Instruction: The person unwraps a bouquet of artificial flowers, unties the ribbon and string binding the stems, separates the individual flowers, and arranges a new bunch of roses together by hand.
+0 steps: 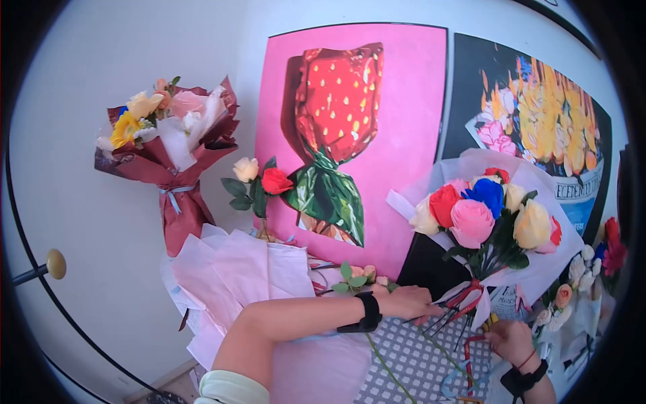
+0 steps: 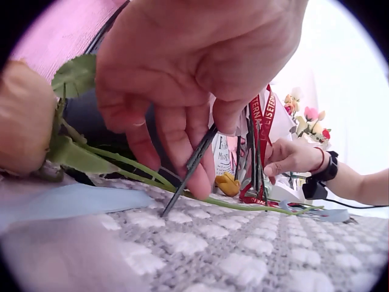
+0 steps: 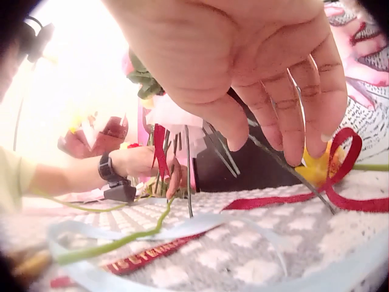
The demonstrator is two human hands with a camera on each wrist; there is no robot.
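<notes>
A bouquet of red, pink, blue and cream roses (image 1: 472, 222) in pale wrapping stands upright, tied with a printed red ribbon (image 1: 464, 303). My left hand (image 1: 407, 301) reaches to the lower stems from the left. Its thumb and fingers pinch a dark stem (image 2: 189, 167) close over the woven mat. On the other side, my right hand (image 1: 511, 342) is beside the stem ends, its fingers (image 3: 316, 112) loosely extended. Another dark stem (image 3: 279, 158) passes behind those fingers. Near the fingertips lie a yellow object (image 3: 316, 167) and a loop of red ribbon (image 3: 349, 152).
Pink wrapping paper (image 1: 235, 269) covers the left side, next to the grey patterned mat (image 1: 397, 353). Peach roses (image 1: 363, 273) and loose green stems lie nearby. A light blue ribbon (image 3: 200, 228) crosses the mat. A maroon-wrapped bouquet (image 1: 182, 195) stands behind left; more flowers (image 1: 565, 296) are at right.
</notes>
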